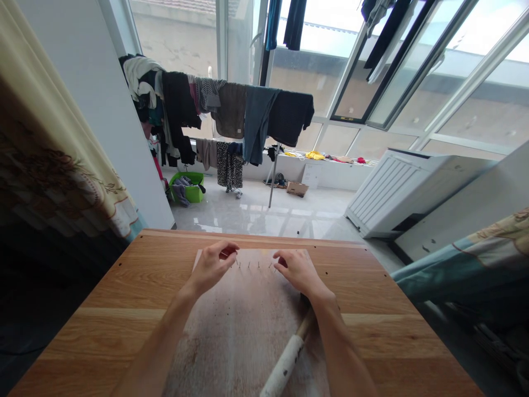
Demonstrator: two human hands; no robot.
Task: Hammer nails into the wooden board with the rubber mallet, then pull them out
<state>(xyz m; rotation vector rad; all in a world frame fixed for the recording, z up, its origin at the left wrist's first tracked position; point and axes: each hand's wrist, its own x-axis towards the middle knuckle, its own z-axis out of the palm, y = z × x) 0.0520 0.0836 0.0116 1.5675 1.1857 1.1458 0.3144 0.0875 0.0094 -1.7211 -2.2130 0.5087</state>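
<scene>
Roughly upright, nails [258,264] line a worn board [248,325]

Their row runs left to right near its far edge, shanks vertical or slightly tilted. The left hand [215,264] and right hand [296,267] curl at either end; whether either pinches a nail, I cannot tell. A white-gripped tool [285,361] slants partly under the right forearm [341,342]. The distant white sheet [309,175] is unreadably small.

From afar, I saw a wood-grained counter [380,325] bearing a worn board [239,331], with small dark specks [326,273] right of that board.
</scene>
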